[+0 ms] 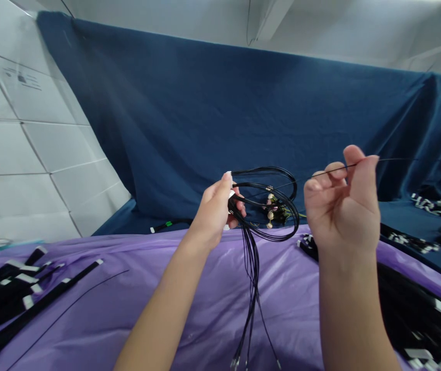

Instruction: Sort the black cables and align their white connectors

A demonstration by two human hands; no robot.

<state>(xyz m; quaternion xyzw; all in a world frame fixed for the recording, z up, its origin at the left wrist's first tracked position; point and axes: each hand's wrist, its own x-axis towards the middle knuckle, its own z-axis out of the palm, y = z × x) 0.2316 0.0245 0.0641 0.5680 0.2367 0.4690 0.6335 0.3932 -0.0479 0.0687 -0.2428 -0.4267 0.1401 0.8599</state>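
In the middle of the view, my left hand (216, 208) is closed on a bundle of black cables (282, 206) with white connectors at the fingers. The cables loop out to the right, and their loose ends hang down over the purple cover. To the right, my right hand (340, 201) is raised with its palm showing, thumb and forefinger pinched on a thin black wire (319, 174). That wire stretches left toward the loops and also passes out to the right of the fingertips.
Black cables with white ends lie on the purple cover (143, 288) at the left (12, 288) and right (421, 319). Small flowers (270, 211) sit behind the loops. A blue cloth (213, 108) hangs behind; white boxes (38, 144) stand left.
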